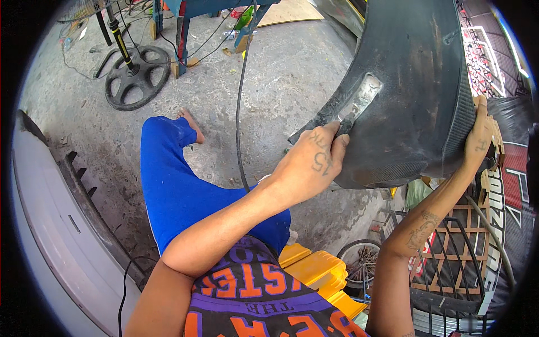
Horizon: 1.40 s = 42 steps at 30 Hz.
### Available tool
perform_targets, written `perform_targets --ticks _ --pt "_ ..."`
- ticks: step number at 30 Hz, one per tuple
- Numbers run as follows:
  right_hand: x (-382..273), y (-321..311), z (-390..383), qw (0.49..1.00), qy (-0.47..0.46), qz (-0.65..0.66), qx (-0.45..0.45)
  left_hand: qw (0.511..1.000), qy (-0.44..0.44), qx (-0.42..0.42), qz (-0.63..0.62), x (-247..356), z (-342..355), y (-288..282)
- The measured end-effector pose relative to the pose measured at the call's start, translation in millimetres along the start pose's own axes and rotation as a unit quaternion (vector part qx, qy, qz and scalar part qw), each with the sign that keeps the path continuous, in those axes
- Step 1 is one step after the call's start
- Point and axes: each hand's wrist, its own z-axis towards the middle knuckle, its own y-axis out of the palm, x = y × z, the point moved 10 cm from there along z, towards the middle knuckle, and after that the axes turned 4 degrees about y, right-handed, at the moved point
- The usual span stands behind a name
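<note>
A large black curved car body panel (415, 84), dusty on its inner face, is held up in front of me. My left hand (311, 160) is closed on a small dark tool or pad, pressed against a pale scraped patch (364, 96) in a recess near the panel's lower edge. My right hand (480, 140) grips the panel's right edge, which has a woven carbon-like texture, and steadies it. My leg in blue trousers (174, 185) stretches out over the concrete floor below.
A grey car bumper (50, 224) lies along the left. A fan stand with a round black base (136, 77) is at the back left. A black hose (240, 112) runs across the floor. A yellow plastic case (320, 269) and a wire rack (449, 264) sit below the panel.
</note>
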Motion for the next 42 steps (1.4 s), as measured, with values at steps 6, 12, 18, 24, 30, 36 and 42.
perform_targets --ticks 6,12,18,24,30,36,42 --pt "-7 -6 4 0.999 -0.042 -0.019 0.016 0.999 0.041 0.023 0.0 4 1 -2" --pt "0 0 4 0.998 -0.028 -0.058 -0.026 1.0 0.015 0.006 -0.014 -2 -1 -1" --pt "5 -2 2 0.998 -0.039 -0.037 -0.018 0.997 0.051 0.048 -0.02 2 -1 -9" --pt "8 2 3 0.998 -0.013 -0.035 -0.042 0.999 0.035 0.029 -0.026 -1 1 -5" --pt "15 4 4 0.997 -0.029 -0.065 -0.042 0.998 0.036 0.008 -0.05 1 3 -2" --pt "15 4 5 0.995 -0.044 -0.078 -0.043 0.998 0.051 0.021 -0.042 4 2 -3" --pt "11 3 5 0.995 -0.027 -0.079 -0.05 0.998 0.044 0.01 -0.046 7 2 -2"
